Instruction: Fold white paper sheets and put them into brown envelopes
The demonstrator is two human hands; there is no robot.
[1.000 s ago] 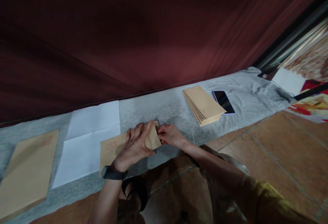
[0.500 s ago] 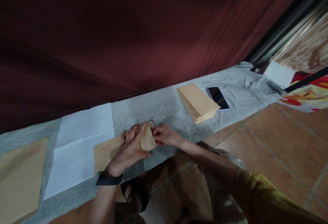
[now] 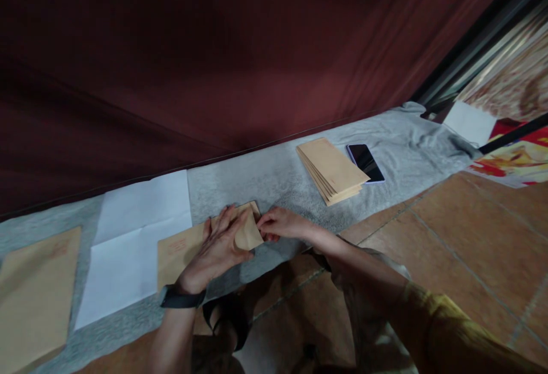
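A brown paper envelope lies lengthwise on a grey cloth, with small red print near its left end. My left hand rests flat across it, fingers spread, thumb along the near edge. The right end of the envelope is lifted and bent up beside that hand. There my right hand pinches at the edge with curled fingers; the fingertips are partly hidden behind the raised paper. Under the envelope's left part lies a creased white sheet. A dark watch band is on my left wrist.
A fanned stack of brown envelopes lies to the right, next to a phone. More brown envelopes lie at the far left. The grey cloth covers a narrow ledge beneath a dark red curtain. Tiled floor is below.
My right hand has shifted slightly right, and its fingertips have drawn back from the envelope's mouth. The raised end sits flatter. My left hand stays in place.
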